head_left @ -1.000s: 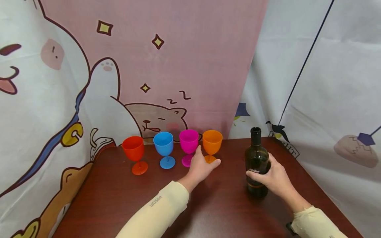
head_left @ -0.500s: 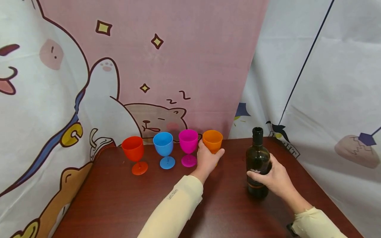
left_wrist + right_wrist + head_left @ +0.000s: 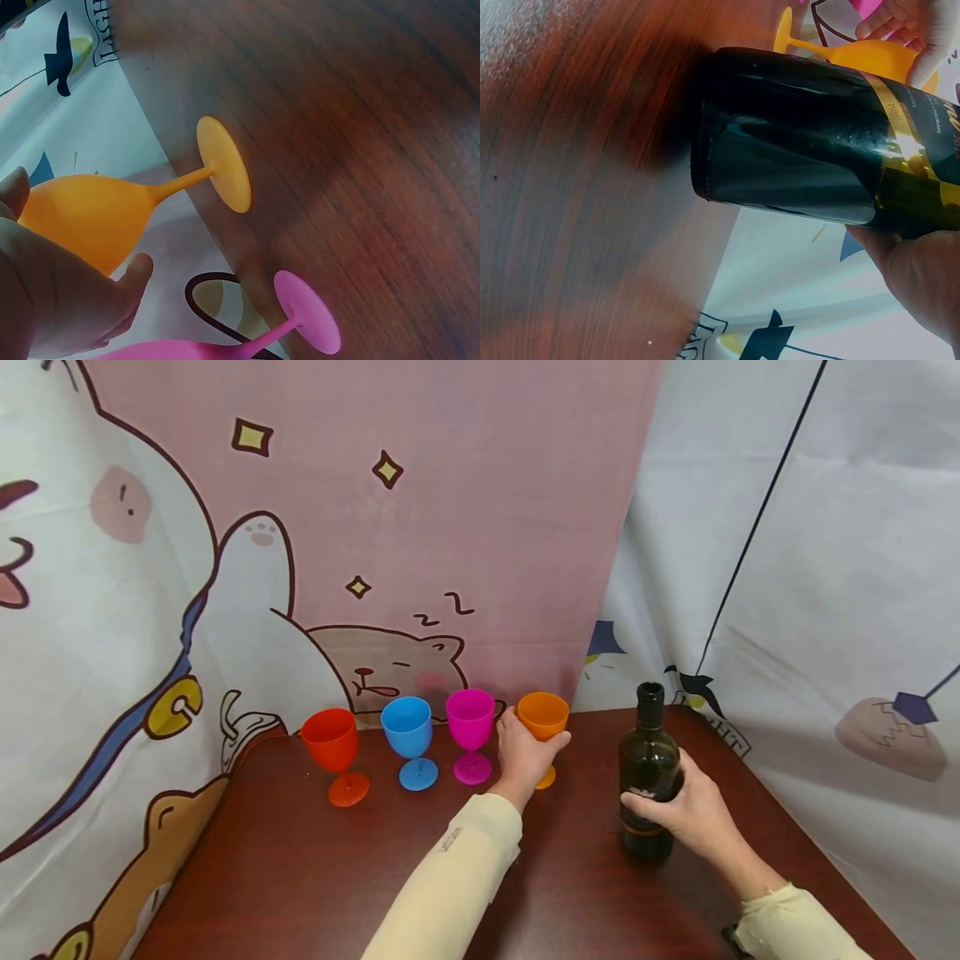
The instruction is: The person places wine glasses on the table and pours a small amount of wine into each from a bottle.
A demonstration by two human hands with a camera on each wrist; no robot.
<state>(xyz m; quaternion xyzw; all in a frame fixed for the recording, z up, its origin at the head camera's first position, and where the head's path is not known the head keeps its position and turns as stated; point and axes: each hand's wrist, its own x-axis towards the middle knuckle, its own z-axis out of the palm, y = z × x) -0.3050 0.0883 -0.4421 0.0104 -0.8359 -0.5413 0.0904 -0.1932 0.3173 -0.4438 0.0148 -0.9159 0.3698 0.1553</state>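
My left hand (image 3: 525, 752) holds the orange plastic goblet (image 3: 543, 714) by its bowl, thumb on one side and fingers on the other. In the left wrist view the goblet's stem and round foot (image 3: 225, 165) show below the hand; whether the foot touches the table cannot be told. My right hand (image 3: 693, 810) grips a dark glass wine bottle (image 3: 648, 760) around its body. The bottle is upright with an uncovered mouth. A gold band (image 3: 907, 135) on its label shows in the right wrist view. Left of the orange goblet stands a magenta goblet (image 3: 471, 720).
A blue goblet (image 3: 407, 728) and a red goblet (image 3: 332, 740) stand farther left in the same row. The dark wooden table (image 3: 315, 868) runs back to a pink and white cartoon cloth (image 3: 510, 527), close behind the goblets.
My left hand has moved right from beside the magenta goblet and taken hold of the orange one, which has shifted slightly right. My right hand and the bottle have barely moved.
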